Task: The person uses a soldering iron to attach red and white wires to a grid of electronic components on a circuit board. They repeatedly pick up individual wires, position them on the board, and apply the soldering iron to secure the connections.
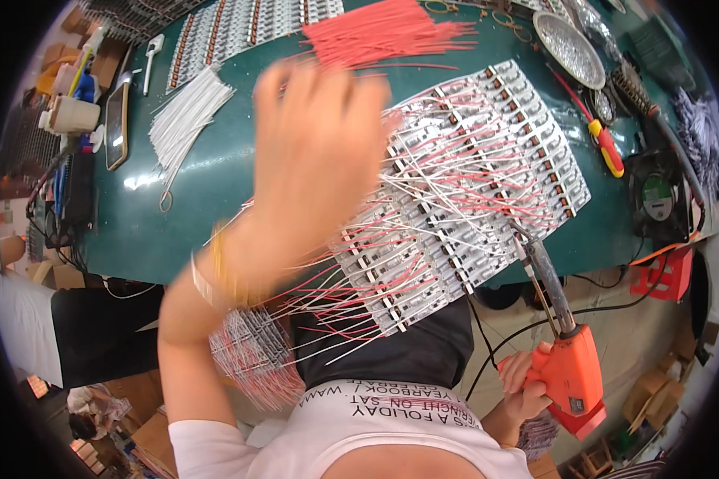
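Observation:
My right hand [527, 383] is wrapped round the handle of an orange soldering gun [577, 375]. The gun's metal tip reaches the lower right edge of a panel of small circuit boards [535, 120]; whether it touches is too small to tell. Many red and white wires stick out from the panel, which overhangs the table's near edge above my lap. My left hand [319, 144], blurred by motion, is over the table between the panel and a bundle of red wires [383, 33]. Its fingers point down beside the red wires, and their tips are hidden.
White wires [190, 120] lie left on the green table [128, 231], near a phone [117, 126]. Another board panel [248, 32] is behind. Rightward are a silver dish [569, 49], a red-yellow screwdriver [607, 150] and a fan [657, 195]. Wired boards [256, 343] hang beside my lap.

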Motion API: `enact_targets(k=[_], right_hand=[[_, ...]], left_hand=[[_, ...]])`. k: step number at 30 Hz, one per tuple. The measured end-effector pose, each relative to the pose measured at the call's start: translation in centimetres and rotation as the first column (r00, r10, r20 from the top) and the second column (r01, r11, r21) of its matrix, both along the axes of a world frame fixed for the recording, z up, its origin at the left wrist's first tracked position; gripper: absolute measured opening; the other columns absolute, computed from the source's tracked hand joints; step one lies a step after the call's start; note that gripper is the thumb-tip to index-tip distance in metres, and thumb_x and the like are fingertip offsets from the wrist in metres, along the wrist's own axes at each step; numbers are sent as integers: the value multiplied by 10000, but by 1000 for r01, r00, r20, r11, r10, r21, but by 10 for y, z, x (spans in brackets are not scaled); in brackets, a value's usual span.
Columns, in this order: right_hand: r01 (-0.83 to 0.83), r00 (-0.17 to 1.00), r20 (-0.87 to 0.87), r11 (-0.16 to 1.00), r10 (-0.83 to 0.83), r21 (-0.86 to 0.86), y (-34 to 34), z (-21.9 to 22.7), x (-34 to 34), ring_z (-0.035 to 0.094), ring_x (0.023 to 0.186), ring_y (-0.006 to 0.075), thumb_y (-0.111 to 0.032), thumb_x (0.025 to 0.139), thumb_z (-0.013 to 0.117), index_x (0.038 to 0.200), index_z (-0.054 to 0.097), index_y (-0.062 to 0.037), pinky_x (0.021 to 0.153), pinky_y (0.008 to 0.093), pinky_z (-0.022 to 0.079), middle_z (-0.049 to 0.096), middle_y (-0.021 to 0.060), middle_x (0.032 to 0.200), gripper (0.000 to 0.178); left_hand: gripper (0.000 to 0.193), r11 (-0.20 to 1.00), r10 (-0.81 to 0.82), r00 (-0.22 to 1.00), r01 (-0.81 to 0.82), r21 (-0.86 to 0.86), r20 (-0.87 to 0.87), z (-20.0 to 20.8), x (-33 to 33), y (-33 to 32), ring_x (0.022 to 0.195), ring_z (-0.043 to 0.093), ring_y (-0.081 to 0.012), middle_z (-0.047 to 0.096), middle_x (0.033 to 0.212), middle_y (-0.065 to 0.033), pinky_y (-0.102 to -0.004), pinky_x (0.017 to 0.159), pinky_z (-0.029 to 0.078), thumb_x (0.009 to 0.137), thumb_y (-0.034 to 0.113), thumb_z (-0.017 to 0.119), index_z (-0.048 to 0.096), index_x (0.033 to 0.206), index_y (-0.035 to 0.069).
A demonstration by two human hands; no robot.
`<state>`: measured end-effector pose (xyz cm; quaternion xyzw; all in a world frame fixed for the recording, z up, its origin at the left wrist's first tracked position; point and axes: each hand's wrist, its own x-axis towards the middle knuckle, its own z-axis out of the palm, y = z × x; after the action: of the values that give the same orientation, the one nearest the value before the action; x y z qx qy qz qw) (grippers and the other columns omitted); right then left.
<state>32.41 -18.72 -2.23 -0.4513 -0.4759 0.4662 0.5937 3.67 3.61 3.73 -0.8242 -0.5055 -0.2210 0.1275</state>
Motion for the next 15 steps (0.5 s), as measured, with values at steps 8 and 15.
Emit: enact_targets(k=[8, 15], right_hand=[[-9, 1000, -14, 1000, 9, -16, 10, -7, -1, 428, 428, 112, -425, 968, 605, 1352, 435, 63, 471, 267, 417, 459, -1, 543, 644], [30, 999, -23, 998, -31, -53, 2, -12, -2, 417, 422, 106, -429, 973, 595, 1352, 433, 63, 465, 256, 401, 448, -7, 529, 642]], left_hand=[[193, 997, 59, 988, -51, 54, -143, -59, 3, 166, 974, 609, -270, 688, 961, -85, -426, 860, 422, 870, 246, 684, 722, 964, 81], [182, 988, 136, 981, -146, -60, -138, -60, 5, 189, 872, 661, -293, 709, 834, -118, -446, 812, 433, 890, 243, 665, 709, 905, 68]])
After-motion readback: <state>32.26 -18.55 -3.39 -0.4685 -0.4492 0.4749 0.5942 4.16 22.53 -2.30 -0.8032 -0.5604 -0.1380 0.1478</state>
